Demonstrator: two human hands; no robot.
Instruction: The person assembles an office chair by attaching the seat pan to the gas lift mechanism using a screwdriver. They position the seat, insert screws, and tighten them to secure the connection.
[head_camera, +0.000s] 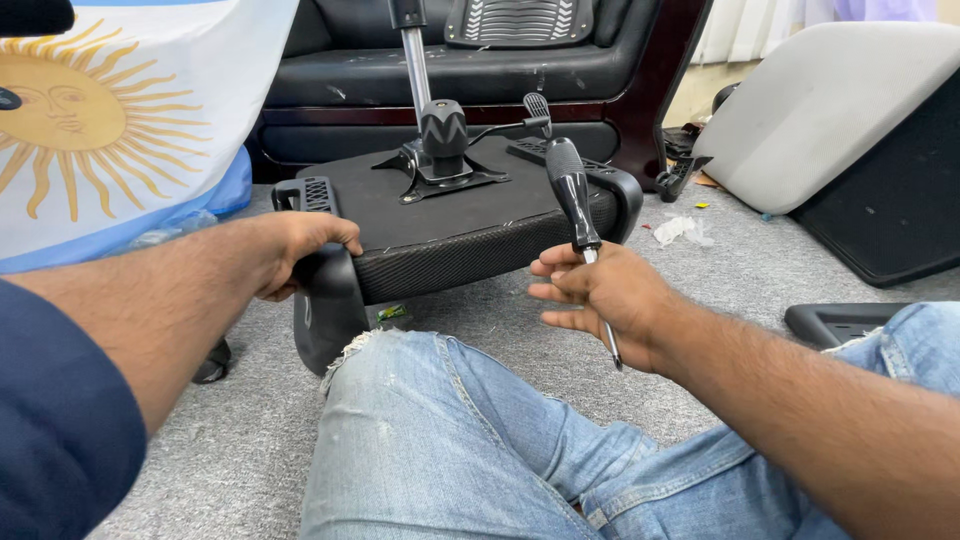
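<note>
An upturned black office chair seat (470, 225) lies on the grey carpet in front of me, its metal mechanism plate (440, 180) and gas cylinder (415, 65) pointing up. My left hand (295, 250) grips the seat's near left corner, by the black armrest (325, 300). My right hand (600, 300) holds a screwdriver (572, 195) by its shaft, black handle up, metal tip sticking out below the palm. The hand hovers just right of the seat's front edge, apart from it. My knee in blue jeans (430, 420) lies below the seat.
A black leather sofa (470, 60) stands behind the seat. A grey cushion on a black box (840, 110) sits at right, with a second black armrest (835, 320) near my right leg. A white and blue flag with a sun (110, 110) hangs at left. Scraps litter the carpet (680, 230).
</note>
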